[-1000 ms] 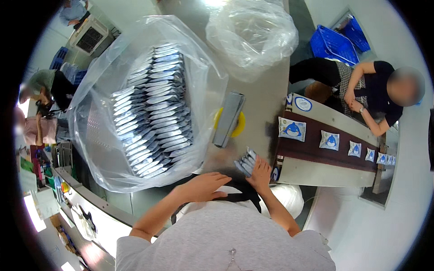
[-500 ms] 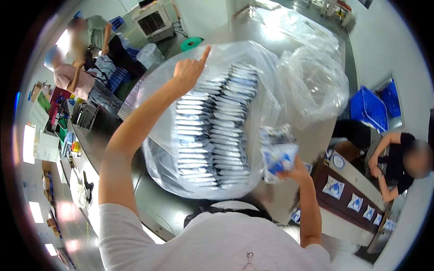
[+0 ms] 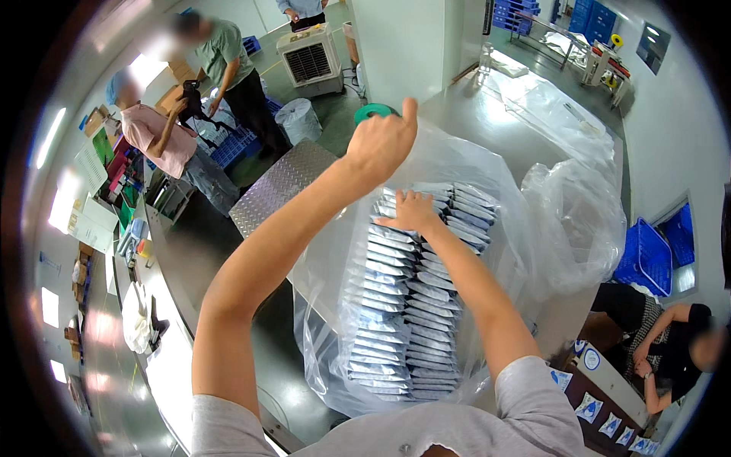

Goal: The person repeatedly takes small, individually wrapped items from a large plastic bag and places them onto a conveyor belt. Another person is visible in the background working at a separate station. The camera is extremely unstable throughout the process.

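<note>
A large clear plastic bag (image 3: 512,251) lies on its side on the metal table, with two long rows of flat silver-and-blue packets (image 3: 378,314) standing on edge inside it. My left hand (image 3: 383,146) is closed at the bag's far side, thumb up, with the film running beside its fingers. Its grip on the film is partly hidden. Over the far end of the left row, my right hand (image 3: 416,211) reaches in with fingers spread, touching the packet tops. The forearm passes above the right row and covers part of it.
Crumpled clear bags (image 3: 571,228) lie to the right on the table (image 3: 487,126). At right, a seated person (image 3: 661,343) is beside a conveyor (image 3: 598,396) carrying packets. Blue baskets (image 3: 646,255) stand by the wall. Two people (image 3: 164,145) stand far left, near an air cooler (image 3: 311,62).
The packets in my right hand have gone from beside the bag; that hand is now over the rows' far end. My left hand's pointing finger has curled in. The view has shifted.
</note>
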